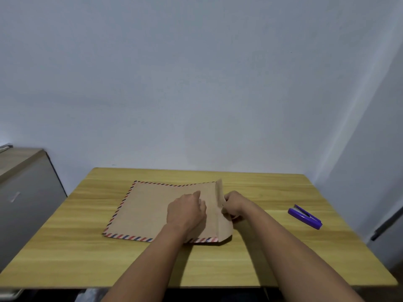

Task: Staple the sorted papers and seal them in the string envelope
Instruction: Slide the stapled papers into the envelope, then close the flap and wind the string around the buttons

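Note:
A brown envelope (pixel 150 210) with a red-and-blue striped border lies flat in the middle of the wooden table (pixel 87 258). Its flap (pixel 220 192) at the right end stands partly raised. My left hand (pixel 185 212) rests on the envelope just left of the flap, fingers bent. My right hand (pixel 234 205) sits behind the flap and grips its edge. No papers show; whether they are inside the envelope I cannot tell. The string closure is hidden. A purple stapler (pixel 305 216) lies on the table to the right, apart from both hands.
A grey cabinet (pixel 26 192) stands left of the table, against the pale wall. The table's front edge runs near the bottom of the view. A dark upright object (pixel 388 223) leans at the far right.

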